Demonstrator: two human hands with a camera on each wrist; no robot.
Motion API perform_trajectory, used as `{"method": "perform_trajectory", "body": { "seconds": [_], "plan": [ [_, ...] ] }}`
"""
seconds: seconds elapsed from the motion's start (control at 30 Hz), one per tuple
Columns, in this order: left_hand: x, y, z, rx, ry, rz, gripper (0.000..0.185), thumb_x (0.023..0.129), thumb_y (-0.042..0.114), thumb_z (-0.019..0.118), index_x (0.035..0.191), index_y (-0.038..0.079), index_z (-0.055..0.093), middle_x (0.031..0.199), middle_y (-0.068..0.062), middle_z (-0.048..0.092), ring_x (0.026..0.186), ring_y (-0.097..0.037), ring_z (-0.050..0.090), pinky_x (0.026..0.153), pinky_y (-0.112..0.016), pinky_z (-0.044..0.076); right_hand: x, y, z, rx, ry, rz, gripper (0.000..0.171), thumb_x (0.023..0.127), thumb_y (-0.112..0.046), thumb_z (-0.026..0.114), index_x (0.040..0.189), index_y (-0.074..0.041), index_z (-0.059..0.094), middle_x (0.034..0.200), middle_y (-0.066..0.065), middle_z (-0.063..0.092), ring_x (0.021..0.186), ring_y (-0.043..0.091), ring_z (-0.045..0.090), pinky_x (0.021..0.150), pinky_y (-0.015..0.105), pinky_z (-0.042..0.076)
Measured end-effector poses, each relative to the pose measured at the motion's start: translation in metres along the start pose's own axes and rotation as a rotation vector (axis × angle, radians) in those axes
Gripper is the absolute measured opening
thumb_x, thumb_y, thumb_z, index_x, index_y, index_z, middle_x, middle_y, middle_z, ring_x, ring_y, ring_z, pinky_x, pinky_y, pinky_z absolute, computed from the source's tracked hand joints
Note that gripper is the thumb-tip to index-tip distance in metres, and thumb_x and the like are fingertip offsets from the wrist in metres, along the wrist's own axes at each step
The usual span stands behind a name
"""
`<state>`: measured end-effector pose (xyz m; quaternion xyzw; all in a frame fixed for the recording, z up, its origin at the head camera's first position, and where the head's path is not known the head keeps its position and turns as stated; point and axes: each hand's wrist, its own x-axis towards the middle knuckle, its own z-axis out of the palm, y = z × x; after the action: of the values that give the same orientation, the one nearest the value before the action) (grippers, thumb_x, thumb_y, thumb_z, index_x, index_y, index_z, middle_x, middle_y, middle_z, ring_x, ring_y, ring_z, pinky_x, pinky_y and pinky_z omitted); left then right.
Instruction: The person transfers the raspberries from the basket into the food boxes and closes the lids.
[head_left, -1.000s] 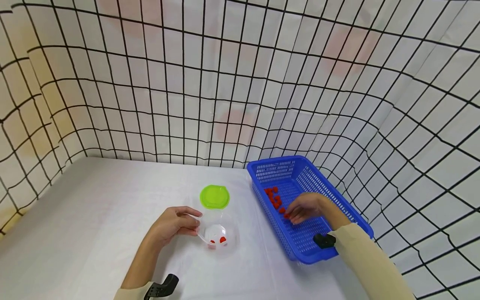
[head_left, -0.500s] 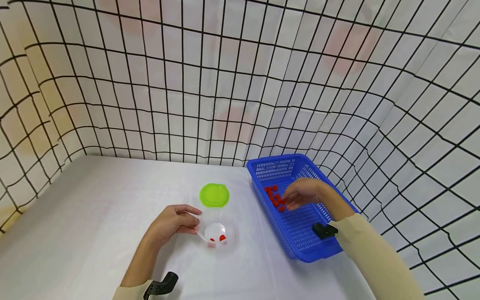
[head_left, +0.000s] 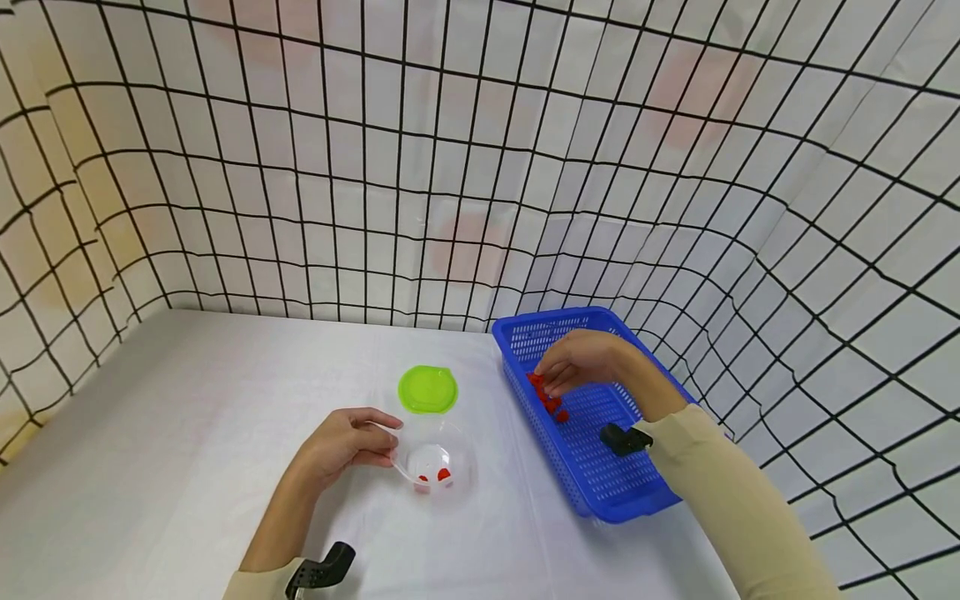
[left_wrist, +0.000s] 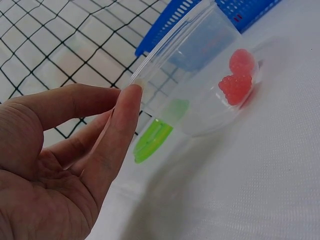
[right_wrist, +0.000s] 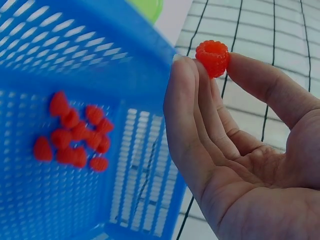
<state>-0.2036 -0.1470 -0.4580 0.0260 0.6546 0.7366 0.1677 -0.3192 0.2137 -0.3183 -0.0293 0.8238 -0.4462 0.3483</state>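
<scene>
My left hand [head_left: 347, 446] pinches the rim of a clear plastic tub [left_wrist: 195, 95] standing on the white table. Two red raspberries [left_wrist: 236, 89] lie on the tub's bottom. In the right wrist view, a raspberry [right_wrist: 213, 58] is pinched between the thumb and fingertips of my right hand [right_wrist: 240, 150]. Seen from the head, that hand is over the left side of a blue perforated basket [head_left: 600, 500] and hides part of its contents. Several more raspberries [right_wrist: 79, 131] lie loosely together on the basket floor.
A bright green lid [head_left: 427, 389] lies on the table just behind the tub. The basket is at the right, near a white wall covering with black grid lines [head_left: 375, 167], which rises along the back and sides of the table.
My right hand has moved away from me and to the left within the basket, toward the raspberries. The left hand and the tub have stayed in place.
</scene>
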Motion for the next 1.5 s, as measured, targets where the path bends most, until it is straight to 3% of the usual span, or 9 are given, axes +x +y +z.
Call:
{"method": "perform_trajectory", "body": {
  "seconds": [0.33,0.57,1.0,1.5],
  "plan": [
    [0.000,0.001,-0.001,0.000,-0.004,0.006,0.045,0.086,-0.002,0.067,0.125,-0.021,0.056,0.080,-0.008,0.070,0.069,-0.014,0.069,0.072,-0.030,0.064,0.014,-0.027,0.034,-0.015,-0.072,-0.039,0.019,0.094,-0.010,0.069,0.105,0.006,0.071,0.095,0.017,0.074,0.076,0.024,0.074,0.078,0.035,0.064],
    [0.001,0.001,-0.001,-0.001,-0.006,0.008,0.045,0.086,-0.002,0.068,0.125,-0.020,0.056,0.080,-0.008,0.070,0.069,-0.014,0.069,0.072,-0.031,0.064,0.026,-0.037,0.065,-0.043,-0.114,-0.045,0.019,0.092,-0.010,0.071,0.105,0.004,0.072,0.097,0.019,0.075,0.078,0.025,0.075,0.080,0.037,0.064],
    [0.002,-0.002,-0.001,0.017,0.000,0.008,0.044,0.087,0.000,0.067,0.126,-0.020,0.056,0.082,-0.007,0.070,0.070,-0.014,0.069,0.073,-0.032,0.065,0.045,-0.033,0.106,-0.112,-0.204,-0.036,0.019,0.091,-0.014,0.071,0.103,0.001,0.074,0.094,0.015,0.076,0.077,0.022,0.074,0.079,0.035,0.064],
    [0.001,-0.001,-0.001,0.013,0.008,0.011,0.043,0.087,0.000,0.068,0.125,-0.019,0.058,0.083,-0.007,0.070,0.069,-0.014,0.069,0.073,-0.032,0.065,0.047,-0.023,0.127,-0.108,-0.311,-0.022,0.017,0.091,-0.012,0.070,0.100,0.001,0.075,0.088,0.010,0.074,0.075,0.021,0.072,0.079,0.034,0.064]
  ]
}}
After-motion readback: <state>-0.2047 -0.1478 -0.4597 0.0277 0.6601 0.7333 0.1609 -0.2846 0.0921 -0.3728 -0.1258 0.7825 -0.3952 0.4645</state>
